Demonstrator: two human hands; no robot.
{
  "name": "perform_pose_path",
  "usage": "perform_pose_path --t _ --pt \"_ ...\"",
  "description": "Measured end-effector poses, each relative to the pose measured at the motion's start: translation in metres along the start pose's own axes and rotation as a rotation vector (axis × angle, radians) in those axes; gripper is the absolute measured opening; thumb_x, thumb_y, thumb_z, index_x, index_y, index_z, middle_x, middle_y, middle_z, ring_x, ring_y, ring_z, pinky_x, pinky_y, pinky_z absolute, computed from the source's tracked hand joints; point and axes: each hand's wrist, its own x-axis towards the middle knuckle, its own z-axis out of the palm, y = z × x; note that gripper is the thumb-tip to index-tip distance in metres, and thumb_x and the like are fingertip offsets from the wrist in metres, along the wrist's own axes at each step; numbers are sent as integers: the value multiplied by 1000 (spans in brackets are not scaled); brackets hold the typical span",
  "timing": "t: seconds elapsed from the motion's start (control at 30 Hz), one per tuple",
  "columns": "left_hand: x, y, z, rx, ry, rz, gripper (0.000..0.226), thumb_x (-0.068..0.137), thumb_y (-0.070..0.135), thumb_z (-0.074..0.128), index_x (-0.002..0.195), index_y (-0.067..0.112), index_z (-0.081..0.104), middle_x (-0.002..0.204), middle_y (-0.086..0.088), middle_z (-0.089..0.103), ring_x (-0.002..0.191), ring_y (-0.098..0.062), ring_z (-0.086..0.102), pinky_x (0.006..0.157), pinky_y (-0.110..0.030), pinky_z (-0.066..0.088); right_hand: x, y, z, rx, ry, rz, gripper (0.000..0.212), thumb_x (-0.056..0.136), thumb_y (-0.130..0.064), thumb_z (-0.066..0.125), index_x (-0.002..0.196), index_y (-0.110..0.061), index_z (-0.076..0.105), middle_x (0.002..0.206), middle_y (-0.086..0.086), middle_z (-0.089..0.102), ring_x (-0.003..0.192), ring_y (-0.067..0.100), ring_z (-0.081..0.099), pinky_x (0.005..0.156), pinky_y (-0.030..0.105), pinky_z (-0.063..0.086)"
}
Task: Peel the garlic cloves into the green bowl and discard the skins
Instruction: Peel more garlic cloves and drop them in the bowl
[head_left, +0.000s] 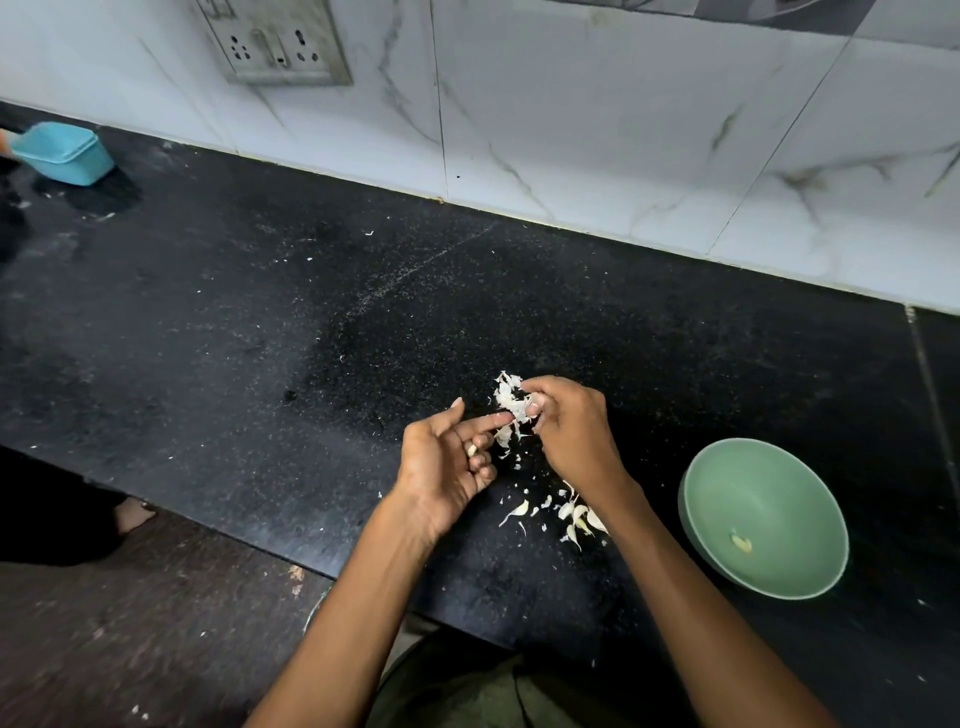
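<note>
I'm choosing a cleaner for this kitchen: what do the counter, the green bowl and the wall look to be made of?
Counter: likely polished black granite, given its fine pale speckles and dull sheen. Green bowl: smooth and matte, plastic or glazed ceramic; I can't tell which. Wall: glossy white tiles with grey marble veining and visible joints.

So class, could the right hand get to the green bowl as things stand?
Probably yes. The green bowl sits open on the counter just beside the right hand, nothing between them, though that hand is pinching garlic skins.
</note>
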Motion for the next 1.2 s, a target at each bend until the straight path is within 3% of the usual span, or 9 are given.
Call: perform_pose_path --t 0.17,0.3,0.4,0.63,0.77,0.87,0.97,1.03,1.2 --pt "4 -6 1 97 80 54 47 100 33 42 116 -1 70 66 4 38 56 -10 28 54 -24 28 1 -3 -4 17 13 153 9 84 -7 82 90 -13 80 75 -4 76 66 5 72 71 34 64" --pt "6 -9 -3 123 113 63 44 100 31 43 114 1 72 65 5 37 55 -9 28 53 -23 28 1 -12 -12 -133 60 158 38 74 -32 90 59 -19 57 49 -10 56 47 11 57 57 29 53" --pt "8 -10 -4 127 121 48 43 99 32 45 114 2 72 66 6 35 55 -9 26 54 -24 27 2 -13 -14 -215 12 153 34 74 -12 74 56 -13 45 51 -6 48 50 21 53 55 38 51" --pt "7 -12 -3 138 128 39 42 99 31 45 114 2 72 66 6 36 55 -8 27 54 -24 28 4 -9 -20 -306 -217 127 53 75 4 70 112 -34 77 116 -17 66 97 11 67 84 37 57" --pt "7 -12 -3 119 127 41 42 99 30 45 113 1 72 67 5 38 56 -8 29 55 -23 30 6 -6 -24 -173 -12 148 15 97 -15 67 92 -23 78 84 -9 75 75 12 70 73 40 59" --pt "6 -13 -1 102 112 41 42 100 28 44 113 0 73 69 2 50 58 -8 40 59 -23 39 7 -4 -28 -153 0 176 36 105 -35 56 81 -14 70 55 -6 67 55 8 66 69 41 59" --pt "3 -12 2 78 61 41 43 101 26 43 116 -2 70 82 -6 66 65 -12 56 65 -24 49 4 -2 -30 -149 -39 147 13 95 -11 69 100 -21 77 82 -9 75 73 5 69 78 38 60" --pt "2 -11 5 66 41 52 43 101 26 42 117 -3 69 93 -12 70 74 -16 63 72 -27 52 0 1 -27 -113 -70 123 40 81 2 78 112 -24 77 103 -11 70 82 4 67 80 35 60" --pt "-1 -11 10 49 19 73 44 103 29 41 122 -4 64 114 -23 72 104 -31 67 96 -38 52 -8 -3 -26 4 9 130 24 90 -8 74 107 -25 79 84 -11 74 76 6 71 76 39 61"
